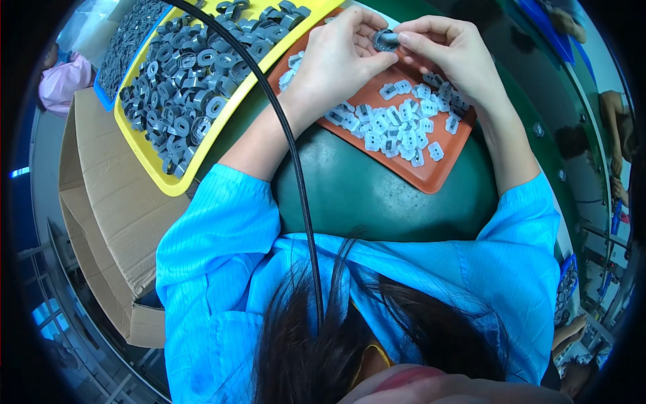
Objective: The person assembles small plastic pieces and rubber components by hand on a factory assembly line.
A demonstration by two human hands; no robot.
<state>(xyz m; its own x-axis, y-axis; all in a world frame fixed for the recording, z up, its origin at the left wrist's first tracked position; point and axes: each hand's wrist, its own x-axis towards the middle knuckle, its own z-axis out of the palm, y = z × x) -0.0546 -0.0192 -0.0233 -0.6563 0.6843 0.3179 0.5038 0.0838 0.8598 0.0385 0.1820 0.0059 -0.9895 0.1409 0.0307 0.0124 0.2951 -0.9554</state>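
Note:
A dark grey round plastic part, shaped like a shallow ring-rimmed cap, is held up between my two hands over the far end of an orange tray. My left hand grips its left side with curled fingers. From the right, the thumb and forefinger of my right hand pinch at its edge; whether a smaller piece is between those fingertips cannot be made out. Many small whitish translucent plastic pieces lie loose in the tray below my hands.
Left of the orange tray, a yellow tray is heaped with grey ring-like parts. Beyond it, a blue tray holds smaller grey pieces. A cardboard box stands at the left. A black cable crosses the view. Other people sit nearby.

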